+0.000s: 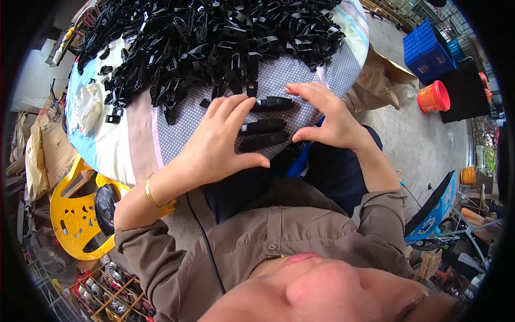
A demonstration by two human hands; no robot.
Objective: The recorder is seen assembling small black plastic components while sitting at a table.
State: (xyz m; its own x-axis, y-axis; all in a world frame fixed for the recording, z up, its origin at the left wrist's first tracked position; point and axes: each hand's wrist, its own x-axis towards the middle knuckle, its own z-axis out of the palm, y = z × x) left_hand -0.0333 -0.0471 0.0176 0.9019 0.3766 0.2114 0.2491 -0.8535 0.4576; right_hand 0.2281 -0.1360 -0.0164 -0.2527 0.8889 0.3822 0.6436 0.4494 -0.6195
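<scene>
Several long black plastic pieces [263, 126] lie roughly side by side near the table's front edge, between my two hands. The farthest black piece [272, 104] has its left end close by the fingertips of my left hand [217, 139]; whether they touch it I cannot tell. That hand is open, thumb stretched toward the nearest piece. My right hand [330, 115] is open too, fingers and thumb spread apart just right of the row. Beyond them a big heap of black plastic parts [214, 43] covers the far part of the cloth-covered table [201, 115].
A crumpled clear plastic bag [88, 107] lies at the table's left. A yellow plastic chair [78, 225] stands below it. To the right are a brown paper sack [375, 83], a red bucket [433, 97] and blue crates [427, 51]. A black cable [201, 236] runs down my front.
</scene>
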